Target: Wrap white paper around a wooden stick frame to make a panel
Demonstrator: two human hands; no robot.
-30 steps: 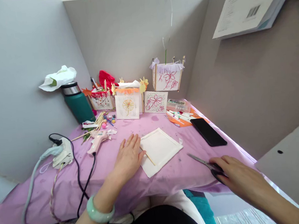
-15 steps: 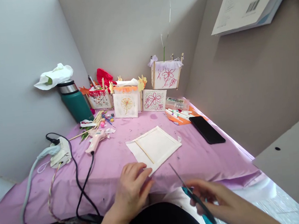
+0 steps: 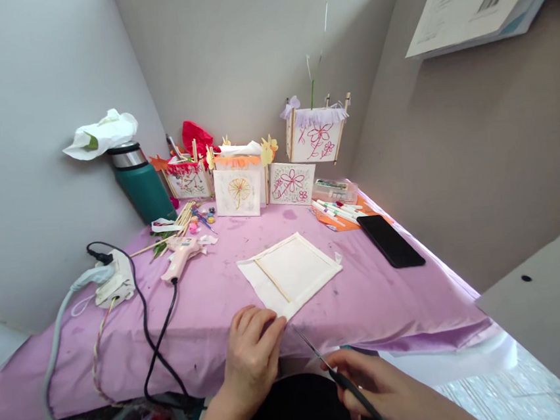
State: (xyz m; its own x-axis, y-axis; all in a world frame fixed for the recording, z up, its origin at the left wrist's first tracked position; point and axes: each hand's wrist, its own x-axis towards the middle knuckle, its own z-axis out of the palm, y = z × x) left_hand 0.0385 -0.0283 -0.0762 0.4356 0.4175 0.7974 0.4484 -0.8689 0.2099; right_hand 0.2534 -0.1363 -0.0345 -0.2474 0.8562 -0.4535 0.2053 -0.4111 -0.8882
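Observation:
A white paper square with a thin wooden stick frame (image 3: 291, 273) lies on the purple tablecloth (image 3: 210, 309) near the front edge. My left hand (image 3: 253, 358) rests at the table's front edge with its fingers curled, the fingertips touching the near corner of the paper. My right hand (image 3: 376, 389) is below the table edge, closed on a pair of black-handled scissors (image 3: 324, 364). The blades look shut and point up and left toward the paper's near corner.
A pink glue gun (image 3: 181, 256) with a black cord lies to the left, beside a power strip (image 3: 111, 282). A green flask (image 3: 141, 184), decorated paper boxes (image 3: 238, 187), marker pens (image 3: 334, 212) and a black phone (image 3: 390, 239) line the back and right.
My right hand took the scissors from the table's right side and brought them to the front centre. My left hand slid from beside the frame back to the paper's near corner.

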